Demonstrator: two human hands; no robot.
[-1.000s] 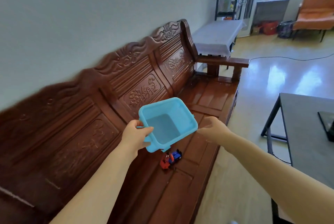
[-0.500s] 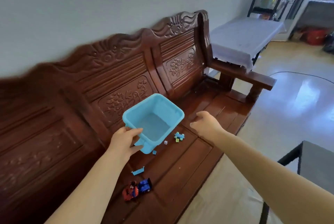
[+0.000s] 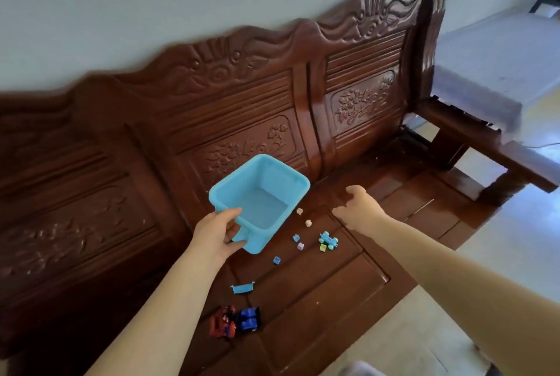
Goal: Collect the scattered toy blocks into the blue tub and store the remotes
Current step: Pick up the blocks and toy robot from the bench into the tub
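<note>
- Wooden carved bench [image 3: 303, 284] against a pale wall is the worktop; landmark below is the blue tub [image 3: 260, 193].
- Change: a second ago both hands held the tub by its rims; now only the left hand [image 3: 218, 231] grips its near rim, and the tub hangs tilted above the seat, inside empty.
- Right hand [image 3: 357, 209] has let go and sits right of the tub, fingers loosely curled, holding nothing.
- View has swung down, so more blocks now show: small blocks [image 3: 300, 237] scattered on the seat just right of and below the tub.
- Meaning: collection not begun; free hand looks set to start picking.
- Also near the tub: wheeled block toy [image 3: 328, 240] to its right, flat blue piece [image 3: 242, 288] below, red-and-blue toy vehicles [image 3: 235, 321] further below.
- Remotes: none in view.
- Obstruction: nothing between right hand and blocks; they are tiny, so slow pinching.
</note>
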